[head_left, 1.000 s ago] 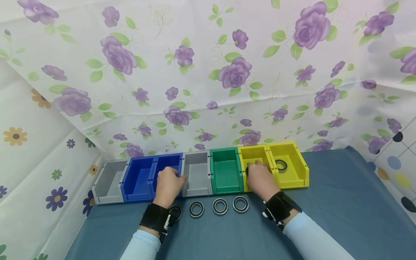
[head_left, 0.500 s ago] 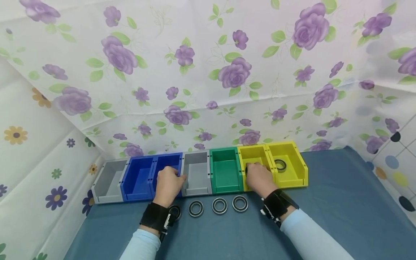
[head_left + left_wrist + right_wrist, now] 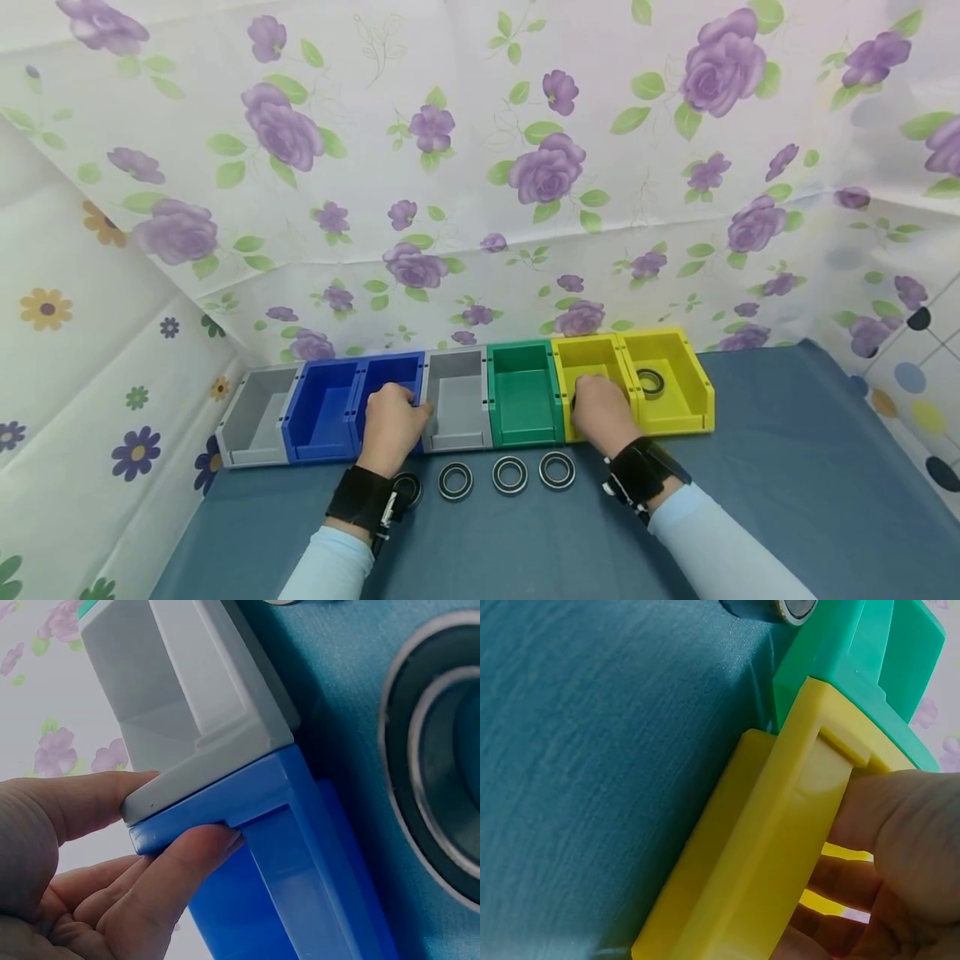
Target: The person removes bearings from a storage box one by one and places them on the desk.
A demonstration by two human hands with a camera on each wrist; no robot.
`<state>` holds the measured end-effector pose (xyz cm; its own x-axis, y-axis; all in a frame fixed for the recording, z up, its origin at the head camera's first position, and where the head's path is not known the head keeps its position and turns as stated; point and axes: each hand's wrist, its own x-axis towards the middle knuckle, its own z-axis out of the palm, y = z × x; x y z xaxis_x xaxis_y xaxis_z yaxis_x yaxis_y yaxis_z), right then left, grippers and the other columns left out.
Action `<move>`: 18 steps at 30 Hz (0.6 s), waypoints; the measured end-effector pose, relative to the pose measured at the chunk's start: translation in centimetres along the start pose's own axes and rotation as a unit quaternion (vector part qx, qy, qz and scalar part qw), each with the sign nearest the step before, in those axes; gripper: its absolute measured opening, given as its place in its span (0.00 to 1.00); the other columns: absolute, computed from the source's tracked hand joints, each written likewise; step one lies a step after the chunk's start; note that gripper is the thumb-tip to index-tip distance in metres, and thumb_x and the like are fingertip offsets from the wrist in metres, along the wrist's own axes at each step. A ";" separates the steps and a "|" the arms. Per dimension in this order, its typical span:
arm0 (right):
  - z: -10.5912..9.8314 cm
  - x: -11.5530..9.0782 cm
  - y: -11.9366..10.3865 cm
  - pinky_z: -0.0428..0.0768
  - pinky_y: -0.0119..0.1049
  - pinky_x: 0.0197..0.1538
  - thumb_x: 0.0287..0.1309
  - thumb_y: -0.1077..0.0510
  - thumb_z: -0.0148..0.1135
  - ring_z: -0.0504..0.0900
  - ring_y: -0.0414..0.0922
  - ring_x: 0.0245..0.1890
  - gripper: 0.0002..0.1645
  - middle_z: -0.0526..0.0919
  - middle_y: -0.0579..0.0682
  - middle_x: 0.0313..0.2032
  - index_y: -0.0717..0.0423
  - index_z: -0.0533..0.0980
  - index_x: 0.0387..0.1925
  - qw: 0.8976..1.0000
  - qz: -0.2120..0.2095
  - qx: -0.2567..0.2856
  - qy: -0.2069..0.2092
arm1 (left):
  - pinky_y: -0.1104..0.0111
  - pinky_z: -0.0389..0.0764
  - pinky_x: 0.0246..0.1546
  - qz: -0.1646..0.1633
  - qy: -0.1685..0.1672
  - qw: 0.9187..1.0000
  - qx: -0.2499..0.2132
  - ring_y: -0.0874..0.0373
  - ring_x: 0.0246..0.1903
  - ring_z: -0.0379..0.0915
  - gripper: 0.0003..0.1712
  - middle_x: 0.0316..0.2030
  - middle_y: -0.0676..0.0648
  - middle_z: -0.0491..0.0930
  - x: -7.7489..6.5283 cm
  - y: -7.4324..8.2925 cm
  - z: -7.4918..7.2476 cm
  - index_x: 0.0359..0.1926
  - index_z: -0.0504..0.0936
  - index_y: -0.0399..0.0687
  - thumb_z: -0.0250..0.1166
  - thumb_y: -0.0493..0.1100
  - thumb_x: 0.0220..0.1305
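Observation:
My left hand (image 3: 392, 421) pinches the touching side walls of the right-hand blue bin (image 3: 399, 365) and the grey bin (image 3: 457, 398). In the left wrist view its thumb lies on the blue wall and its index finger on the grey one. My right hand (image 3: 603, 412) reaches into the left yellow bin (image 3: 585, 354). A sliver of a dark ring, apparently a bearing (image 3: 574, 401), shows beside that hand. The bin's front wall (image 3: 780, 832) hides the right fingertips in the right wrist view, so their grip cannot be seen.
Three ball bearings (image 3: 455, 482) lie in front of the bins, and one more (image 3: 407, 490) is partly covered by the left wrist strap. Another bearing (image 3: 650, 382) sits in the right yellow bin (image 3: 686, 400). The green bin (image 3: 522, 396) stands mid-row. A flowered cloth hangs behind.
The view shifts slightly. The dark ring beside my right hand shows less than before, and that hand's outline changes a little. My left hand keeps its place on the bin walls.

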<state>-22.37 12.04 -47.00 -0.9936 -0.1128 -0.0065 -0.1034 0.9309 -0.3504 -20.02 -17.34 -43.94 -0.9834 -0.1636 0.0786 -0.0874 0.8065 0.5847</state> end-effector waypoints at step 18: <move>0.2 -1.5 1.0 0.71 0.36 0.25 0.41 0.55 0.72 0.71 0.42 0.23 0.15 0.75 0.46 0.23 0.58 0.78 0.31 0.995 -0.017 0.038 0.090 | 0.70 0.54 0.09 0.011 0.011 1.000 0.016 0.61 0.08 0.51 0.26 0.10 0.56 0.52 0.1 0.0 0.1 0.09 0.61 0.47 0.67 0.44 0.53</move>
<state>-20.98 13.10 -47.52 -0.9825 -0.0733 0.1710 -0.1397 0.8977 -0.4179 -20.10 -17.32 -44.02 -0.9815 -0.1581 0.1084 -0.0717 0.8274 0.5570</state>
